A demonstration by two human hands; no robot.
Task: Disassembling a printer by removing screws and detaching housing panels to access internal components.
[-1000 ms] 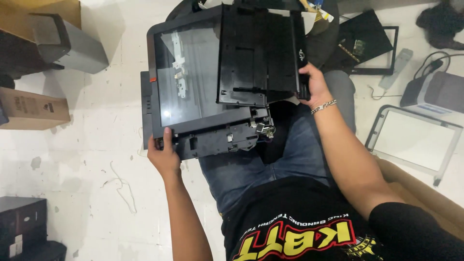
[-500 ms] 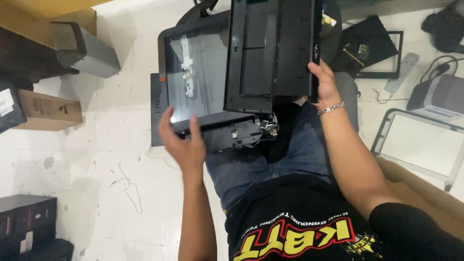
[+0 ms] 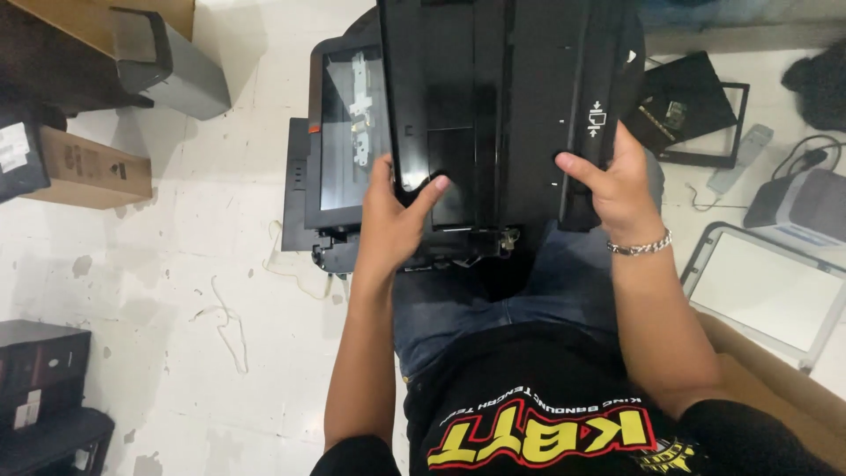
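A black printer scanner unit with a glass pane rests on my lap over blue jeans. In front of it I hold up a black plastic lid panel. My left hand grips the panel's lower left edge, thumb over its face. My right hand, with a metal bracelet at the wrist, grips its lower right edge beside a white symbol. The panel hides much of the scanner body.
A grey printer part and a brown cardboard box lie at the left on the stained white floor. Black boxes sit lower left. A white scanner lid, a grey device and a black framed part lie right.
My left hand left the scanner's lower edge and took hold of the black panel. The panel has come up closer to the camera, held by both hands.
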